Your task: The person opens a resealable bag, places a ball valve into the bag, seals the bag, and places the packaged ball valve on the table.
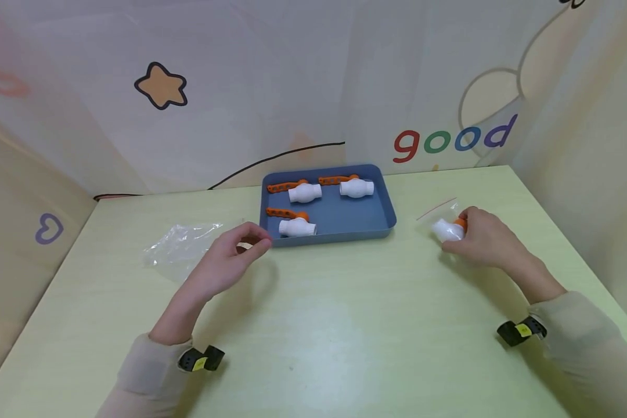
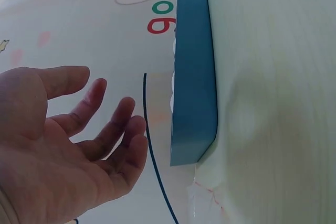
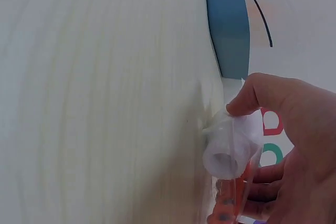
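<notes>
My right hand (image 1: 483,238) grips a white plastic ball valve (image 1: 447,230) with an orange handle, inside a clear zip bag (image 1: 439,210). In the right wrist view the thumb presses the valve's white body (image 3: 227,153), with the perforated orange handle (image 3: 228,203) below it. My left hand (image 1: 229,258) hovers near the front left corner of a blue tray (image 1: 345,217); its fingers are loosely bent and hold nothing. Three similar valves lie unbagged in the tray: one at back left (image 1: 305,193), one at back right (image 1: 357,187), one at front left (image 1: 298,227).
Crumpled clear plastic bags (image 1: 183,247) lie on the pale green table (image 1: 324,325), left of the tray and partly behind my left hand. A printed curtain (image 1: 292,75) rises behind the table's back edge and along both sides.
</notes>
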{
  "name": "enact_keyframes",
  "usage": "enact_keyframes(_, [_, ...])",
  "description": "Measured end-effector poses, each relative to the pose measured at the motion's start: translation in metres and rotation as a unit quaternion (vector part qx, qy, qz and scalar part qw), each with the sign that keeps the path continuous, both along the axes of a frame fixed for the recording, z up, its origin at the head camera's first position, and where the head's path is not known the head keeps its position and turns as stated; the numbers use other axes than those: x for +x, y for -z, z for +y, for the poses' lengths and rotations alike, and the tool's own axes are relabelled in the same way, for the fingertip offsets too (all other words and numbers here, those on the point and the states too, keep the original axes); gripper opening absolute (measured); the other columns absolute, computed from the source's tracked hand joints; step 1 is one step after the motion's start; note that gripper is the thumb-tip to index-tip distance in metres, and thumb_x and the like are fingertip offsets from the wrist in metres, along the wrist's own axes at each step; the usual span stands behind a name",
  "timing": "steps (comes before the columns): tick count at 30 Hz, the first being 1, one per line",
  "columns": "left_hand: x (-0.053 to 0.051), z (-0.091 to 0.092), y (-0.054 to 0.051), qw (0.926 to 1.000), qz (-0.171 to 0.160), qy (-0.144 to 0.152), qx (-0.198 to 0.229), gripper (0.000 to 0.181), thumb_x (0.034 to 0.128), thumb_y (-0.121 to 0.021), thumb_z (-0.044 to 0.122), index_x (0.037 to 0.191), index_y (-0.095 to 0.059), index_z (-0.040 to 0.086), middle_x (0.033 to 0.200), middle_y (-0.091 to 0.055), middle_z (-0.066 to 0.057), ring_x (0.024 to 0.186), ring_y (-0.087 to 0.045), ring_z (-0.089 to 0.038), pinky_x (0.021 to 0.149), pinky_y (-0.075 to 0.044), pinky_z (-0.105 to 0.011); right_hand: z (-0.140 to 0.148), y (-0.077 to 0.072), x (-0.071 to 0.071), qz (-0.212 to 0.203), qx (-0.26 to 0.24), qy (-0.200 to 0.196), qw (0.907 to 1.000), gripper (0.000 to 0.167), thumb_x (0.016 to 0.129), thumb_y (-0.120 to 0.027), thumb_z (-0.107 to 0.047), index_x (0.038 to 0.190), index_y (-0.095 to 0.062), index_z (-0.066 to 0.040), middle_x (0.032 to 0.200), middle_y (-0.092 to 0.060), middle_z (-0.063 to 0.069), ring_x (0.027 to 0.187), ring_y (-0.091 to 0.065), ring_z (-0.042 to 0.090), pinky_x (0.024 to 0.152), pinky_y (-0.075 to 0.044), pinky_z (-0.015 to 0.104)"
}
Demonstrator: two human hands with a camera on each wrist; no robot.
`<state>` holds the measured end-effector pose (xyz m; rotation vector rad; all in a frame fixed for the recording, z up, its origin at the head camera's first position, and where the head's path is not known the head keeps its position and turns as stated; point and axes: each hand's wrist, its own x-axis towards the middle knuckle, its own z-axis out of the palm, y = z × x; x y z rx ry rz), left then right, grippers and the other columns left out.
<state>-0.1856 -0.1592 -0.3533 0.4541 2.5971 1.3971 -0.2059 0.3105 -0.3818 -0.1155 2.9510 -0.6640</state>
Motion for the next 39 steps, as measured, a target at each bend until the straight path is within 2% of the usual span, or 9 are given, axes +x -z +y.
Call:
enact_keyframes(9, [-0.008,-0.016,0.001,0.9997,0.017,-0.011,-0.012,0.021,0.1057,-0.06,0.02,0.117,-0.065,0.003,0.114,-0.066,-0.008,0.11,-0.059,-0.025,0.098,-0.045,-0.044,0.011,0.0,-0.007,-0.007,0.005,0.003,1.0,0.065,0.089,-0.075,-0.03,0.122,-0.048,0.019,0.106,-0.058,0.031,0.089,-0.055,0.04,0.076,-0.051,0.052])
enact_keyframes(12, [-0.01,-0.021,0.001,0.9995,0.019,-0.014,-0.019,0.021,0.1056,-0.06,0.02,0.118,-0.065,0.003,0.116,-0.065,-0.009,0.112,-0.058,-0.025,0.099,-0.045,-0.044,0.015,-0.001,-0.007,-0.007,0.006,0.002,1.0,0.064,0.09,-0.073,-0.029,0.123,-0.05,0.02,0.104,-0.059,0.03,0.089,-0.055,0.04,0.075,-0.05,0.051])
enact_keyframes(16, [-0.014,-0.029,0.001,0.9988,0.018,-0.035,-0.03,0.024,0.1058,-0.059,0.02,0.122,-0.063,0.002,0.122,-0.063,-0.011,0.113,-0.057,-0.027,0.1,-0.045,-0.044,0.022,-0.001,-0.008,-0.006,0.011,0.001,0.9999,0.063,0.093,-0.071,-0.029,0.125,-0.05,0.021,0.103,-0.059,0.029,0.089,-0.053,0.04,0.074,-0.047,0.047])
enact_keyframes(19, [-0.017,-0.035,0.001,0.9978,0.017,-0.05,-0.04,0.027,0.106,-0.059,0.021,0.124,-0.062,0.001,0.124,-0.061,-0.012,0.114,-0.055,-0.028,0.102,-0.043,-0.045,0.027,-0.001,-0.008,-0.009,0.013,0.004,0.9999,0.064,0.095,-0.068,-0.03,0.129,-0.048,0.021,0.107,-0.057,0.03,0.091,-0.052,0.041,0.074,-0.045,0.046])
enact_keyframes(25, [-0.022,-0.046,0.001,0.9957,0.023,-0.052,-0.074,0.037,0.1055,-0.06,0.024,0.13,-0.057,-0.004,0.132,-0.057,-0.02,0.125,-0.05,-0.037,0.106,-0.039,-0.054,0.029,-0.004,-0.007,-0.024,0.008,0.009,0.9996,0.069,0.097,-0.063,-0.029,0.139,-0.04,0.021,0.119,-0.054,0.037,0.096,-0.052,0.044,0.08,-0.049,0.055])
enact_keyframes(31, [-0.028,-0.053,0.006,0.9911,-0.007,-0.053,-0.122,0.046,0.1021,-0.064,0.022,0.137,-0.051,-0.006,0.141,-0.049,-0.026,0.134,-0.041,-0.046,0.11,-0.036,-0.058,0.028,-0.007,-0.007,-0.016,0.009,0.0,0.9998,0.072,0.098,-0.065,-0.025,0.143,-0.035,0.021,0.128,-0.05,0.042,0.105,-0.051,0.049,0.09,-0.045,0.064])
enact_keyframes(35, [-0.032,-0.056,0.012,0.9857,-0.029,-0.048,-0.159,0.054,0.0994,-0.067,0.021,0.142,-0.048,-0.006,0.147,-0.042,-0.029,0.138,-0.037,-0.047,0.112,-0.032,-0.06,0.024,-0.01,-0.005,0.013,0.012,-0.005,0.9998,0.069,0.098,-0.066,-0.024,0.142,-0.037,0.021,0.129,-0.048,0.043,0.114,-0.046,0.054,0.096,-0.04,0.069])
enact_keyframes(39, [-0.034,-0.057,0.017,0.9815,-0.051,-0.046,-0.178,0.056,0.098,-0.069,0.022,0.143,-0.047,-0.004,0.149,-0.041,-0.029,0.138,-0.037,-0.047,0.112,-0.032,-0.06,0.016,-0.015,-0.002,0.05,0.005,-0.008,0.9987,0.065,0.098,-0.066,-0.024,0.14,-0.04,0.02,0.13,-0.049,0.042,0.119,-0.044,0.057,0.099,-0.037,0.07])
